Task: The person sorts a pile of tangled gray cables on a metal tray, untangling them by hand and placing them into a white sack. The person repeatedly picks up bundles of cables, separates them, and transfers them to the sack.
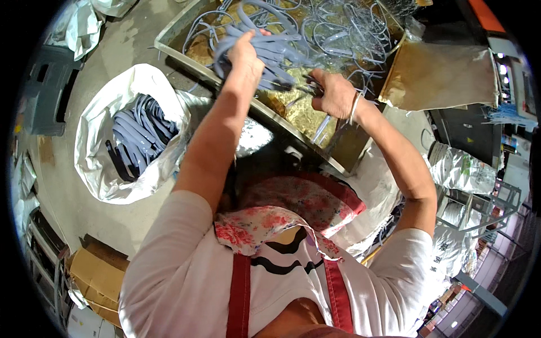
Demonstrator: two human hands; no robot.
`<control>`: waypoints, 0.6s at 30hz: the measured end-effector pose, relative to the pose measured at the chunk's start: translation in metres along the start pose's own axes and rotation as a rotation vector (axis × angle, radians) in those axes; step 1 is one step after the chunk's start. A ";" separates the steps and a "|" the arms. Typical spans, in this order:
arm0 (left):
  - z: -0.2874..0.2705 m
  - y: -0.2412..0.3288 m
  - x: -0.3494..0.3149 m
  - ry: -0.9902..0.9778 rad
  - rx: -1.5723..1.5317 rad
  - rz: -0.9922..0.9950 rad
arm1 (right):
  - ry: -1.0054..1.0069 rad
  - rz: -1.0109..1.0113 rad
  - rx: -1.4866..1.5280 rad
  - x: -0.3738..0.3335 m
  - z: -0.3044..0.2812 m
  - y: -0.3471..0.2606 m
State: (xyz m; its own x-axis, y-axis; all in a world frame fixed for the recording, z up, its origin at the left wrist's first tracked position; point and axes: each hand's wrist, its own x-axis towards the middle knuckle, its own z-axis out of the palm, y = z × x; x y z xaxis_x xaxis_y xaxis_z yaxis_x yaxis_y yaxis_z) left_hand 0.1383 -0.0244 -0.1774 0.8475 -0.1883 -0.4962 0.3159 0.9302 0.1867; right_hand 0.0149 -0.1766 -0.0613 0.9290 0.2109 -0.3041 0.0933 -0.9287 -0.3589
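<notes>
At the left, an open white sack [90, 152] on the floor holds folded grey strips [138, 130]. Right of it, the left hand [247, 54] reaches forward over the metal trough [346, 145], arm nearly straight, fingers curled around a thick looped bundle of grey strips [274, 53]. The bundle hangs over the trough, toward its near-left side. The step in hand looks like sorting or trimming this bundle; the next move seems to call for a steady left grip while the right side works on the ends. Farther right, the right hand [336, 94], elbow bent outward, comes in from the side, closed around a dark tool [310, 85], perhaps scissors; its exact kind I cannot tell. Beyond lie loose grey coils [352, 31].
</notes>
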 end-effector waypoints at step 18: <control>0.017 0.007 -0.040 -0.215 0.241 -0.198 | 0.630 0.916 -0.650 -0.485 0.043 0.067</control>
State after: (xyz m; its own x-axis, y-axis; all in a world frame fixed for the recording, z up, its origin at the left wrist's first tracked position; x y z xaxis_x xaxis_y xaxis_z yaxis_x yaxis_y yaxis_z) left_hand 0.1140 -0.0157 -0.1417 0.8223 -0.4424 -0.3579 0.5519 0.7732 0.3123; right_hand -0.4449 -0.3279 0.0248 0.7378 -0.5940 0.3205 -0.6741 -0.6723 0.3059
